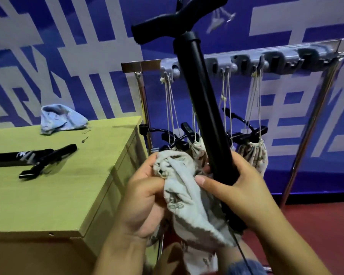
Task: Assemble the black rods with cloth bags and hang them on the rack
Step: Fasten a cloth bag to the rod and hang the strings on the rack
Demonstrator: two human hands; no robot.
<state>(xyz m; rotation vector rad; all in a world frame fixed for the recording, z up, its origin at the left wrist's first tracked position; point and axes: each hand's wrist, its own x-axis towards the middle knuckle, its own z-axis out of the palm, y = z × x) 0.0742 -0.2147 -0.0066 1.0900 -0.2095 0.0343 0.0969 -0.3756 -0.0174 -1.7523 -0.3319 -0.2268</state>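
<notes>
A thick black rod (204, 108) with a T-shaped handle stands upright in front of me. My right hand (240, 189) grips its lower shaft. My left hand (145, 195) clutches a pale printed cloth bag (185, 197) bunched against the rod's lower end. Behind, a metal rack (226, 61) with grey hooks carries several bagged black rods (252, 153) hanging by drawstrings. Another black rod (36, 157) lies on the yellow-green table (58, 195) at the left.
A crumpled light-blue cloth (62, 119) lies at the table's far edge, with a small screw-like piece (85, 139) near it. The rack's slanted metal leg (310, 128) stands at the right over a red floor (326, 225). A blue and white patterned wall is behind.
</notes>
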